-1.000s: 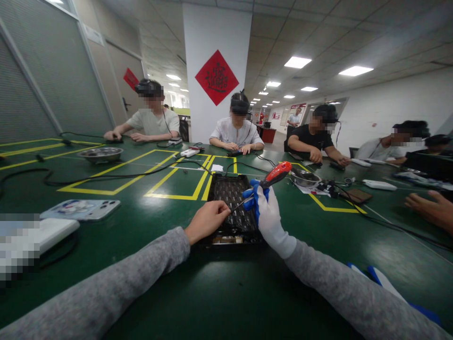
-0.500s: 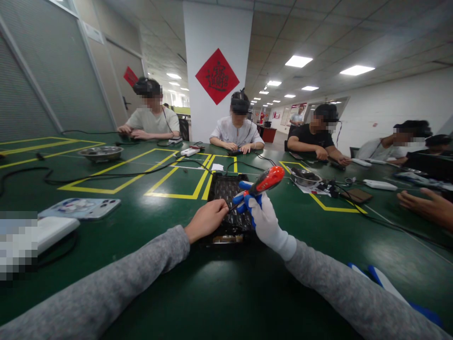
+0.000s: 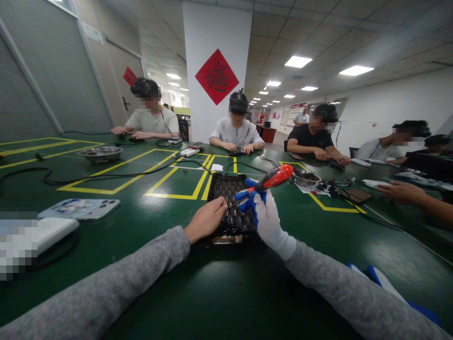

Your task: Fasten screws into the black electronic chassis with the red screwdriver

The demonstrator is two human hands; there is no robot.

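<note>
A screwdriver [image 3: 274,178] with a red and black handle is gripped in my right hand [image 3: 267,212], which wears a white and blue glove. Its shaft points down and left toward the fingertips of my bare left hand [image 3: 207,218]. Those fingers are pinched together at the shaft's end; whatever sits between them is too small to name. Both hands are over a black tray-like case [image 3: 230,188] with a textured inside. At the near end of the case a brownish strip [image 3: 227,239] shows.
A phone [image 3: 83,209] and a white device [image 3: 53,238] lie at the left. Metal bowls stand at the far left [image 3: 101,153] and right [image 3: 306,177]. Another blue and white glove [image 3: 392,288] rests by my right sleeve. Cables cross the green table; several people sit around it.
My right hand has shifted slightly right, and the screwdriver's handle has swung lower and to the right. The left hand stays nearly still. A co-worker's hand at the right has reached a white device.
</note>
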